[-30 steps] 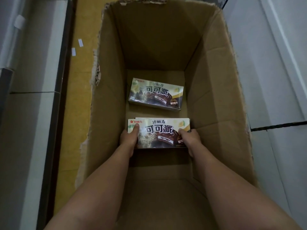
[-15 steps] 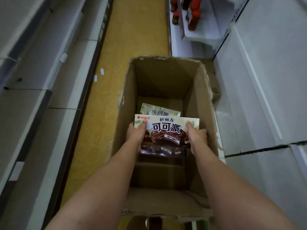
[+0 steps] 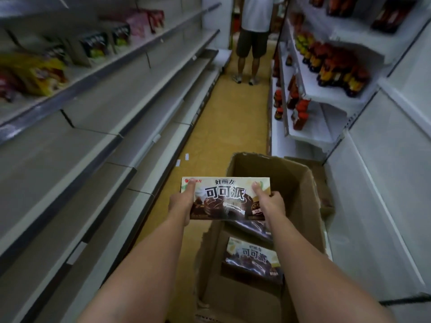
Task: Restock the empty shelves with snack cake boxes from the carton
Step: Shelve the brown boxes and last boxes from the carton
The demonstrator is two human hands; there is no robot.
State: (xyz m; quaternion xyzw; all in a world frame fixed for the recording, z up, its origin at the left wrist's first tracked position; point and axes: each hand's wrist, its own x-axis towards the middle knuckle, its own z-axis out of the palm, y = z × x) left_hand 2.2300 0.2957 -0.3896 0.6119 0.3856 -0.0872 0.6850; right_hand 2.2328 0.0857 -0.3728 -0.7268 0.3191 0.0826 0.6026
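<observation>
Both hands, left hand (image 3: pixel 180 202) and right hand (image 3: pixel 271 203), are gripping stacked snack cake boxes (image 3: pixel 224 199) above the carton (image 3: pixel 303 194). One more box (image 3: pixel 253 258) is lying inside it, bare shelves (image 3: pixel 93 148) left.

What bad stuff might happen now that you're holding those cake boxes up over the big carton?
The boxes look stacked, with a second one peeking out underneath. The left hand and right hand grip only the ends, so the lower one might slip back into the carton. The carton stands in the narrow aisle by the feet, so stepping toward the empty shelves could mean bumping or tripping on it. Another person stands farther down the aisle, so space is tight.
</observation>
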